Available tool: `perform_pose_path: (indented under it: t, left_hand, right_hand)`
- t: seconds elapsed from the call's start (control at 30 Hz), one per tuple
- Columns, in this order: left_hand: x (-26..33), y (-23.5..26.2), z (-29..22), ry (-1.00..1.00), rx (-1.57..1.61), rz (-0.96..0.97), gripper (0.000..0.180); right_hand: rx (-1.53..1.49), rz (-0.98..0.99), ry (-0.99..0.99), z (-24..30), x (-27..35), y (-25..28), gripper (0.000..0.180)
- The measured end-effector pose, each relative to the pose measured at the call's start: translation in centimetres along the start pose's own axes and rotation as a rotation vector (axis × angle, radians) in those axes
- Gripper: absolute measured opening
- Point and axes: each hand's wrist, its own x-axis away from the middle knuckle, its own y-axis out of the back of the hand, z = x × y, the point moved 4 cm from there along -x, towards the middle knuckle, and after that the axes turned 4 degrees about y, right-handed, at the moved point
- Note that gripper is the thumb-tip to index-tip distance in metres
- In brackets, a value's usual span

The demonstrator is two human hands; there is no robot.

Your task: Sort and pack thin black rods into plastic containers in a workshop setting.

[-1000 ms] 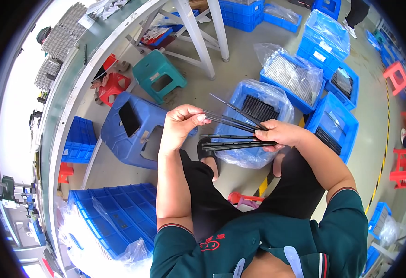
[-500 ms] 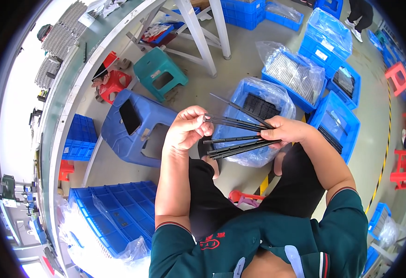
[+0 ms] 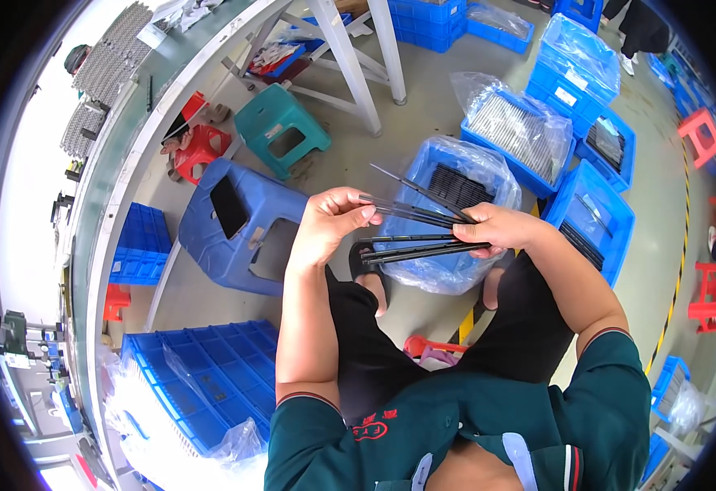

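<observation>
My right hand (image 3: pixel 501 229) is closed around one end of several thin black strips (image 3: pixel 423 252). They fan out leftward in an upper and a lower group, and one strip angles up and away. At the free ends of the upper group, my left hand (image 3: pixel 329 225) pinches with thumb and forefinger; how many strips it grips cannot be made out. Below the strips stands a blue crate lined with a clear plastic bag (image 3: pixel 501 176). Inside it lies a stack of similar black strips (image 3: pixel 456 186).
A blue stool (image 3: pixel 198 196) with a black phone (image 3: pixel 228 207) on it stands at left, near a green stool (image 3: pixel 280 127). Blue crates (image 3: pixel 574 74) with strips and plastic crowd the right. Stacked blue crates (image 3: pixel 210 372) sit beside my left arm. A long workbench (image 3: pixel 112 188) runs along the left.
My left fingers have shifted at the strip ends, the thumb now lying straighter against them. The lower strips have come closer together. My right hand stays nearly in place.
</observation>
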Motion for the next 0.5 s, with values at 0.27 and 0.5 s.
perform_pose_path:
  t: [0.27,0.5]
  left_hand:
    - [0.5,1.4,-1.4,-0.209,-0.077,-0.128,0.015]
    - [0.3,0.6,-1.0,-0.172,-0.112,-0.072,0.014]
  right_hand:
    - [0.036,-0.038,-0.042,0.3,0.1,-0.3,0.032]
    - [0.077,-0.024,-0.038,-0.1,-0.1,0.0,0.033]
